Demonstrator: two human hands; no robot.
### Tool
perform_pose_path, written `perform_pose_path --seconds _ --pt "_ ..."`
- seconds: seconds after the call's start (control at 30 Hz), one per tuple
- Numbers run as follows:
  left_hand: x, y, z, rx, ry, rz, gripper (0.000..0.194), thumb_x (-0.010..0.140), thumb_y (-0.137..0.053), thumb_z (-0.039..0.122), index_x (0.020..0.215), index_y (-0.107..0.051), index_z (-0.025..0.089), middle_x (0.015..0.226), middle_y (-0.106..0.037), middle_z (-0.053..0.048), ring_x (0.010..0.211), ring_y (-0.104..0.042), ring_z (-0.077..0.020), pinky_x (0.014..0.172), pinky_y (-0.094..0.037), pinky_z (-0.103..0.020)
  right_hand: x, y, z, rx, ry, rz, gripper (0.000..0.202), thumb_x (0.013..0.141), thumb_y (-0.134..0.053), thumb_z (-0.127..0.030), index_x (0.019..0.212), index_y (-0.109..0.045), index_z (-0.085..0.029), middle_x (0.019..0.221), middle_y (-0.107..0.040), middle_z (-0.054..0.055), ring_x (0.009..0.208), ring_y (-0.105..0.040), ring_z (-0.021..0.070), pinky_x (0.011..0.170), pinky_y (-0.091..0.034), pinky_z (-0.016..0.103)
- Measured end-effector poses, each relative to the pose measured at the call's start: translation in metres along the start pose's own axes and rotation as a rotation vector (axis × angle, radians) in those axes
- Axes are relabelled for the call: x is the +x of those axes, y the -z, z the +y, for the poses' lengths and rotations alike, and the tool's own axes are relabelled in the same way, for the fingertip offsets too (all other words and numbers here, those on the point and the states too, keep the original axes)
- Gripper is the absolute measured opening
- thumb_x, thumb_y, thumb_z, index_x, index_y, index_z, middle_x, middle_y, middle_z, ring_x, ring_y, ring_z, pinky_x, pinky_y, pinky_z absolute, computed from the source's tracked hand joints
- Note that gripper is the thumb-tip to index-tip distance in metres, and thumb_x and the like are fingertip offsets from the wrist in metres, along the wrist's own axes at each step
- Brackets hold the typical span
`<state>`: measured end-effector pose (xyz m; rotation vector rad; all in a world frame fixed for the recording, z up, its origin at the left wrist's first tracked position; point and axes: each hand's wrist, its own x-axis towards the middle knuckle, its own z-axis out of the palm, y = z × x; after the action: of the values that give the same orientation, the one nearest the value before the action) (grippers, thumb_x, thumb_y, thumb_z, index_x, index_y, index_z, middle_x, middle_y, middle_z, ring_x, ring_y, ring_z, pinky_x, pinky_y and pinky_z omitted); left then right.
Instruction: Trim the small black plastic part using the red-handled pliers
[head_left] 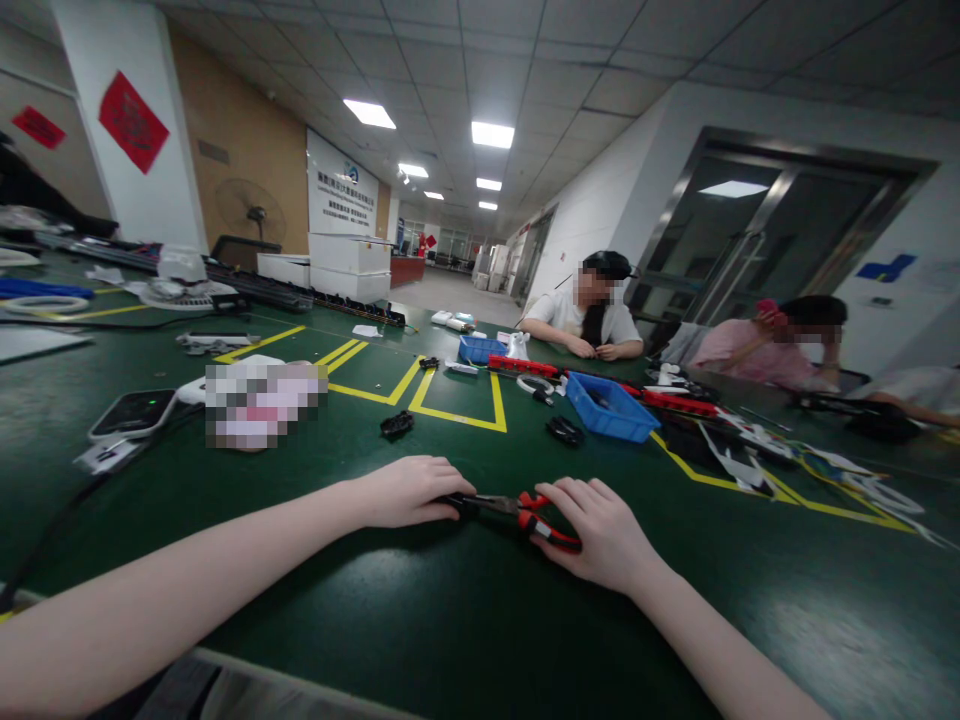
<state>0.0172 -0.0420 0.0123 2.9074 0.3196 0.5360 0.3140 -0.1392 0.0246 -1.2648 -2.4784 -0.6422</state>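
Near the middle of the green table (pixel 375 600), my left hand (pixel 421 491) is closed on a small black part (pixel 459 499). My right hand (pixel 592 528) grips the red and black handles of a pair of pliers (pixel 525 512). The pliers' jaws point left and meet the black part; whether they clamp it cannot be made out. Two black bundles lie beyond my hands, one at the left (pixel 397 425) and one at the right (pixel 564 430).
A blue bin (pixel 611 408) stands beyond my right hand, beside red strips (pixel 679 403). A smaller blue bin (pixel 482 349) is farther back. A phone-like device (pixel 135 413) lies left. Cables (pixel 862 480) spread at right. People sit across the table.
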Motion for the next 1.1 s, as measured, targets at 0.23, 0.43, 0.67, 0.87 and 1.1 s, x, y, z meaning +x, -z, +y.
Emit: perform_pose_path --seconds 0.23,0.43,0.67,0.87,1.1 --pt "0.0002 -0.0003 0.0018 -0.092 0.009 0.042 0.020 0.094 -0.059 0.029 0.112 -0.060 0.020 0.108 -0.067 -0.006 0.100 -0.063 -0.0197 0.088 -0.047 -0.030 0.0005 0.0040 -0.0037 0.035 0.004 0.008 0.042 0.083 -0.061 -0.043 0.114 -0.063 -0.015 0.100 -0.068 0.013 0.080 -0.063 0.0230 0.070 -0.046 0.036" --pt "0.0005 -0.0033 -0.0005 -0.099 -0.013 0.086 0.020 0.094 -0.060 0.028 0.112 -0.062 0.019 0.115 -0.066 -0.007 0.105 -0.062 -0.0205 0.092 -0.046 -0.032 0.0006 0.0044 -0.0040 0.062 -0.020 -0.001 0.042 0.082 -0.061 -0.044 0.113 -0.063 -0.015 0.098 -0.068 0.013 0.077 -0.062 0.0215 0.068 -0.046 0.035" --pt "0.0018 -0.0053 -0.0014 -0.085 -0.013 0.124 0.014 0.096 -0.054 0.023 0.106 -0.064 0.019 0.110 -0.068 -0.006 0.102 -0.063 -0.0180 0.091 -0.046 -0.031 0.0018 0.0050 -0.0040 0.069 -0.023 0.000 0.042 0.082 -0.061 -0.044 0.112 -0.064 -0.014 0.098 -0.068 0.012 0.079 -0.062 0.0214 0.070 -0.045 0.035" --pt "0.0038 -0.0067 0.0022 0.027 0.016 0.127 0.011 0.096 -0.053 0.022 0.099 -0.062 0.019 0.100 -0.067 -0.003 0.093 -0.063 -0.0168 0.081 -0.045 -0.028 0.0035 0.0039 -0.0040 0.051 -0.016 0.002 0.043 0.080 -0.062 -0.043 0.114 -0.064 -0.016 0.102 -0.068 0.012 0.084 -0.063 0.0230 0.073 -0.044 0.036" --pt "0.0077 -0.0069 0.0067 0.197 0.012 0.100 0.012 0.099 -0.046 0.023 0.099 -0.057 0.019 0.096 -0.063 -0.004 0.087 -0.059 -0.0176 0.076 -0.043 -0.029 0.0043 0.0022 -0.0020 0.073 -0.021 -0.002 0.045 0.081 -0.062 -0.043 0.117 -0.063 -0.016 0.105 -0.068 0.012 0.087 -0.063 0.0239 0.077 -0.045 0.038"
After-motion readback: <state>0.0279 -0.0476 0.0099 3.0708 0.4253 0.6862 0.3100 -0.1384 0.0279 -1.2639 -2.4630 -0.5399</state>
